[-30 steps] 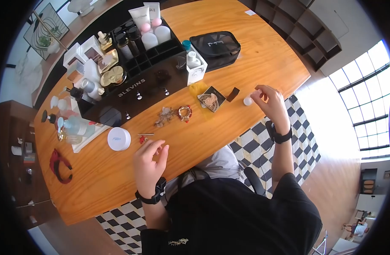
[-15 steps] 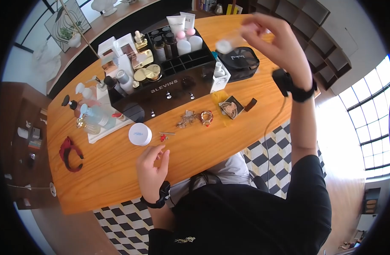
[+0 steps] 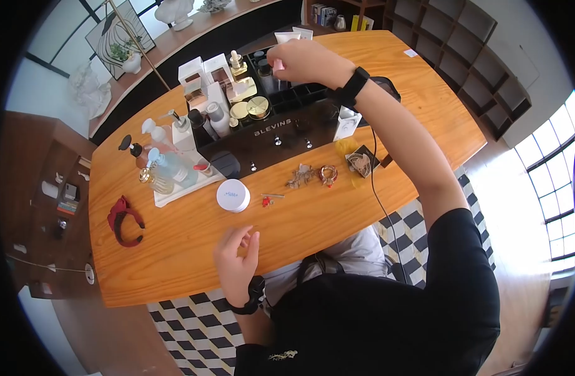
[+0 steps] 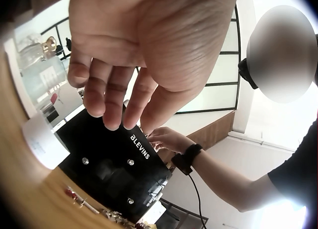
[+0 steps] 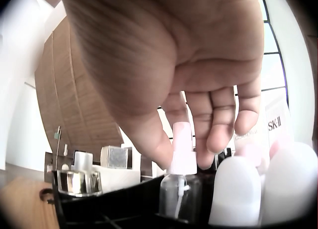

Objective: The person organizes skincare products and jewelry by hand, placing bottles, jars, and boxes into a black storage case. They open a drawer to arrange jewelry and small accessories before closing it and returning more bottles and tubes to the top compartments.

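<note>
My right hand reaches over the black cosmetics organizer at the back of the table. Its thumb and fingers pinch a small clear spray bottle by the pinkish-white pump; the bottle stands upright over a compartment, its base hidden by the organizer's wall. Two white domed caps are right beside it. Near the table's front edge, my left hand hovers with loosely bent fingers and holds nothing. A round white jar is the nearest large thing to it, just beyond the fingertips.
Pump bottles stand on a white tray at left, with a red headband in front. Hair clips, a beaded bracelet and an open box lie before the organizer. A cable hangs from my right wrist.
My right hand has lifted the spray bottle from the table's right side and carried it leftward to the organizer. The left hand keeps its pose while the head view has shifted.
</note>
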`<state>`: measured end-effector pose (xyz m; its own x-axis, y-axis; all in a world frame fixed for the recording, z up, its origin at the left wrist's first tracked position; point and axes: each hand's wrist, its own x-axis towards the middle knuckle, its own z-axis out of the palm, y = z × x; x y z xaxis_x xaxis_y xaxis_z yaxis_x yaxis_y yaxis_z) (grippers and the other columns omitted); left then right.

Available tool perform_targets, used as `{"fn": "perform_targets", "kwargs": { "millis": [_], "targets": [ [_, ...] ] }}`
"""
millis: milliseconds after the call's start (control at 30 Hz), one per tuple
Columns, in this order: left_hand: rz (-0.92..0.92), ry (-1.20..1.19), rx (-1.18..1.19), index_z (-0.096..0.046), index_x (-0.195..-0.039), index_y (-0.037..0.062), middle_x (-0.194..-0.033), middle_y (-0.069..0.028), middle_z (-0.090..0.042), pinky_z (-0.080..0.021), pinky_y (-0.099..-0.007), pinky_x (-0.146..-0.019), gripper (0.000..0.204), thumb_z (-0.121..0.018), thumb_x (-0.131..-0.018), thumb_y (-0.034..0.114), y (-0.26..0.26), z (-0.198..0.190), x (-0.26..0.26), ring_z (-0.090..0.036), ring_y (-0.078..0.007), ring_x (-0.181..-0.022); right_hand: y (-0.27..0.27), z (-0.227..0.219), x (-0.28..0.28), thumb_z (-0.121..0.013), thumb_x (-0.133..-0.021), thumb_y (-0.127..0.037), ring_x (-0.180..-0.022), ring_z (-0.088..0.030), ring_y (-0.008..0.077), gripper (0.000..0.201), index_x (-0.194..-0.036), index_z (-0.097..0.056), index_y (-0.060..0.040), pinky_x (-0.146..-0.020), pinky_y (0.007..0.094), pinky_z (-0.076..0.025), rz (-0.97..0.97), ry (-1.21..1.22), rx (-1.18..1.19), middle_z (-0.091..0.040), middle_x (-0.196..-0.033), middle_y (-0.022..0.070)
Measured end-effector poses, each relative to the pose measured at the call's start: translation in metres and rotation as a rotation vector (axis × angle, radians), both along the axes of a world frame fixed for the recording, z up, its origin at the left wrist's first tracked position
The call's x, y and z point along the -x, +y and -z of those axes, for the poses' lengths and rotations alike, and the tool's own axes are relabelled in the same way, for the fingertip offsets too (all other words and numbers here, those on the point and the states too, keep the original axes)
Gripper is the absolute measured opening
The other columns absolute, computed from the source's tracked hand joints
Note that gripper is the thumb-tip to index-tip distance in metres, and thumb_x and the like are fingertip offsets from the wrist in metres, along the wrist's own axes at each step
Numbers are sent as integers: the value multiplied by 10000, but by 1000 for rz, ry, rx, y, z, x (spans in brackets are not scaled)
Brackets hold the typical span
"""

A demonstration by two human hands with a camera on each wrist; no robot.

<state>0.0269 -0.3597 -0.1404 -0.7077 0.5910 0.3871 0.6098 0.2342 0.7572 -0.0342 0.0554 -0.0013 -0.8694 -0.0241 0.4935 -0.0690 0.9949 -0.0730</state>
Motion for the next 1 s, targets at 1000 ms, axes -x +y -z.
{"fn": "perform_targets", "kwargs": {
  "millis": [1000],
  "targets": [
    [166, 26, 68, -735, -1061, -38, -817, -136, -668, -477, -362, -625, 164, -797, -925, 31, 44, 0, -15, -599, -266, -677, -9, 150, -293, -868, -869, -379, -866, -680, 298, 479, -1147, -764, -4, -780, 406, -541, 698, -47, 548, -712, -918, 149]
  ]
}}
